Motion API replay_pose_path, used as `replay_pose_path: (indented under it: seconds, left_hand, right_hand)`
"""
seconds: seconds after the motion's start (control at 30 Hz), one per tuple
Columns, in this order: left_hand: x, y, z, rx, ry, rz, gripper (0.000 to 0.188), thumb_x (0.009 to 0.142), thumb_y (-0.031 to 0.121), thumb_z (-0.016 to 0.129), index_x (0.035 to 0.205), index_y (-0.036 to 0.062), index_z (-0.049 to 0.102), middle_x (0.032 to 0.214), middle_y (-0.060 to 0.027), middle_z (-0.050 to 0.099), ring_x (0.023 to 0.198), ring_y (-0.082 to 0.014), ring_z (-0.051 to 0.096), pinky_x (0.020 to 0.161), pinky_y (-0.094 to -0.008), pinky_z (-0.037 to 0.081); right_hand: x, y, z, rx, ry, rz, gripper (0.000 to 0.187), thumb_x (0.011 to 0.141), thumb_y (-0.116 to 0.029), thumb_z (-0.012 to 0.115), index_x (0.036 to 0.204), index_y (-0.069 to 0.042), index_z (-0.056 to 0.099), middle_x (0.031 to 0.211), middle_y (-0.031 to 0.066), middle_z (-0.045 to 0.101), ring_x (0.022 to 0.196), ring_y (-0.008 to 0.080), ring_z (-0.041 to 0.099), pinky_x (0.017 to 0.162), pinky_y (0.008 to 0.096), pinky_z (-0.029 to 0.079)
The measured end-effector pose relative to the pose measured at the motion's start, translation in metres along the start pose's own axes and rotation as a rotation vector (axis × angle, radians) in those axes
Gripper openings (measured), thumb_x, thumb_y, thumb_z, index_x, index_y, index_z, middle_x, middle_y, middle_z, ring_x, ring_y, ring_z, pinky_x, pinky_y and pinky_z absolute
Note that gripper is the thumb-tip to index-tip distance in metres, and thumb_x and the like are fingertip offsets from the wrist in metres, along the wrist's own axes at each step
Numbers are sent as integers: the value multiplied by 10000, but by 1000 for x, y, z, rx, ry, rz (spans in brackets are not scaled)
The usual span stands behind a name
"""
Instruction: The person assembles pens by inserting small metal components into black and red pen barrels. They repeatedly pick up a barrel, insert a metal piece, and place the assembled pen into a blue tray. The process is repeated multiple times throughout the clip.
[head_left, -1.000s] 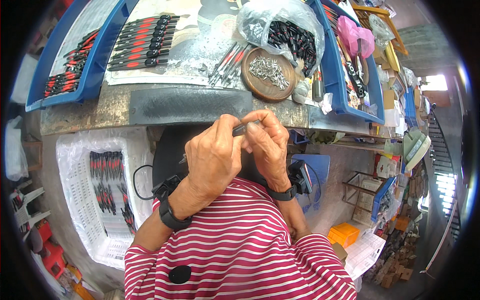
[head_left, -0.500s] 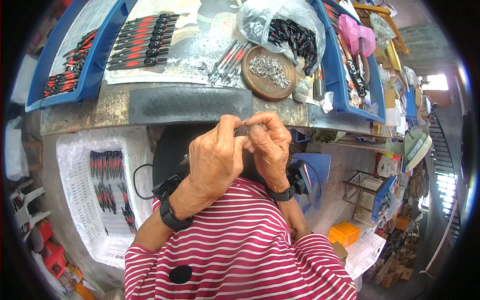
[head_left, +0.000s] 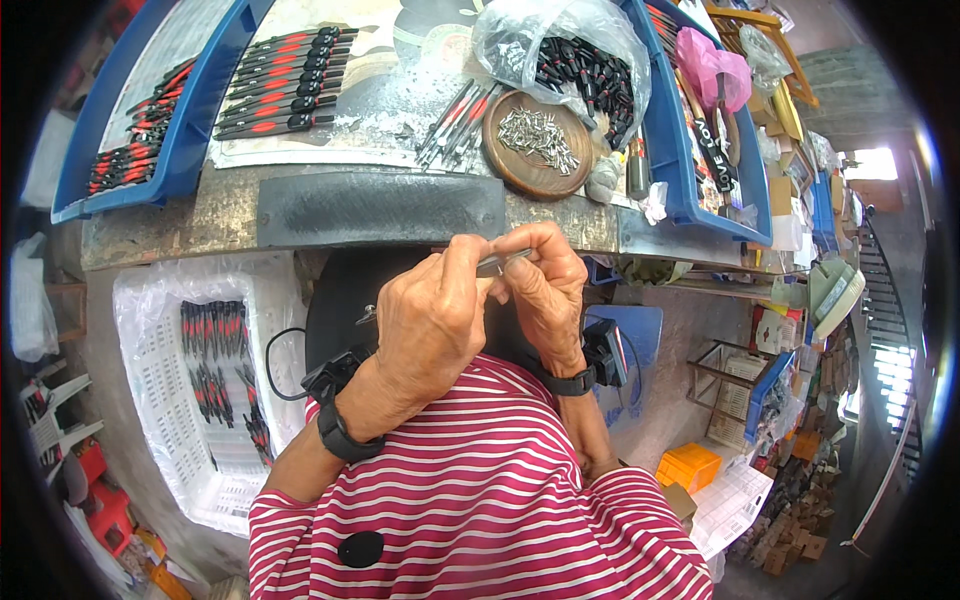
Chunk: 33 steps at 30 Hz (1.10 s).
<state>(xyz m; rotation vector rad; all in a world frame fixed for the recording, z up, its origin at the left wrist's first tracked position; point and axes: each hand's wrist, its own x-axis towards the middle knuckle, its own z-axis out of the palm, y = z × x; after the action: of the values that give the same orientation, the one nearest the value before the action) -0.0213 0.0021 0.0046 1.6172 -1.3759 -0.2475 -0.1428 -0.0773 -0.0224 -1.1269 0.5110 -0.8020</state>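
Note:
My left hand [head_left: 430,315] and my right hand [head_left: 545,300] meet just in front of the bench edge, both pinched closed. Between their fingertips is a slim grey metal-looking piece [head_left: 490,266]; the fingers cover most of it, so its exact kind is unclear. Beyond the hands, a round wooden dish [head_left: 515,185] holds many small silvery metal parts [head_left: 538,138]. Left of the dish lie several loose slender silver and red pieces [head_left: 455,125]. Behind it, a clear plastic bag [head_left: 510,40] spills short black parts [head_left: 590,80].
A row of black-and-red pen-like tools [head_left: 285,85] lies on the bench, beside a blue tray [head_left: 190,150]. Another blue tray [head_left: 690,190] stands at the right. A dark pad [head_left: 380,212] lines the bench's front edge. A white plastic-lined crate [head_left: 165,420] sits low on the left.
More of the slim grey piece now shows between my fingertips. Both hands have shifted very slightly; the things on the bench stay where they were.

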Motion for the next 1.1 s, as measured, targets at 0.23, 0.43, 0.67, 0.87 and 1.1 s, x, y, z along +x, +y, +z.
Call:
replay_pose_path:
  seconds: [0.23,0.43,0.67,0.87,1.1]
  left_hand:
    - [0,-1,1,2,-5,12,268,719,-19,636,960,9,524,706,-138,595,666,-282,623,572,-362,483]
    - [-2,0,1,-66,-26,-90,251,754,-54,620,991,-19,546,813,-179,635,738,-318,660,621,-345,510]
    - [0,1,-1,-158,-86,-189,221,767,-60,596,982,-37,552,842,-202,627,775,-340,655,653,-350,504]
    - [4,2,-6,-221,-146,-213,200,803,-53,534,1004,-54,536,833,-221,622,750,-364,640,656,-370,488]
    - [6,2,-6,-264,-186,-250,212,785,-51,558,992,-42,512,800,-241,613,765,-388,626,648,-415,474]
  right_hand:
    - [-1,-2,0,-14,10,20,205,894,-107,610,1036,30,556,735,50,608,622,65,538,577,190,443]
    - [-1,-1,1,-22,32,36,251,884,-141,625,1022,61,573,704,52,597,594,75,518,562,197,412]
    - [0,-1,-1,-58,34,27,211,884,-119,616,1028,35,603,714,30,596,615,55,526,555,176,410]
    - [3,-2,0,-11,52,18,214,875,-115,626,1022,39,610,706,26,591,603,55,519,542,172,402]
    - [2,-6,0,26,63,33,220,877,-114,623,1026,47,605,694,31,584,593,57,516,532,173,398]
